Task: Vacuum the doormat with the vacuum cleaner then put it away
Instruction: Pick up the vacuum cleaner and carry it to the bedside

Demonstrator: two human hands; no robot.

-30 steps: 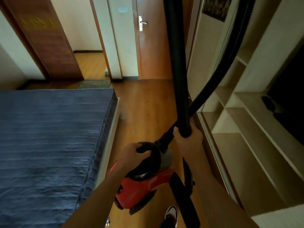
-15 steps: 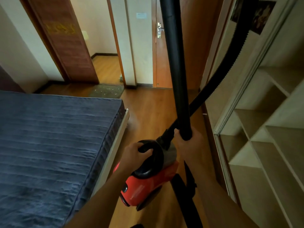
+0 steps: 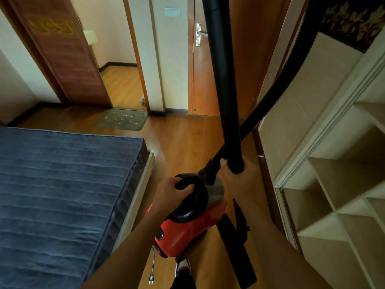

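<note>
A red and black vacuum cleaner [image 3: 187, 230] hangs off the floor in front of me. My left hand [image 3: 169, 195] grips its black carry handle. My right hand [image 3: 241, 182] is closed around the black wand [image 3: 223, 84], which stands upright and runs out of the top of the view. The ribbed hose [image 3: 281, 92] arcs from the body up to the right. The power plug [image 3: 151, 280] dangles below the body. The grey doormat [image 3: 123, 119], dotted with light crumbs, lies on the wood floor at the open doorway ahead, beyond the bed.
A bed with a blue mattress [image 3: 62, 195] fills the left. An open wardrobe with bare shelves [image 3: 333, 205] lines the right. Between them runs a strip of wood floor [image 3: 183, 142]. A closed door [image 3: 204, 80] stands ahead, and an open sliding door [image 3: 62, 55] at left.
I have walked forward along the bed, so the doormat and doorway are nearer and larger. Both hands keep the same grip on the vacuum cleaner and wand.
</note>
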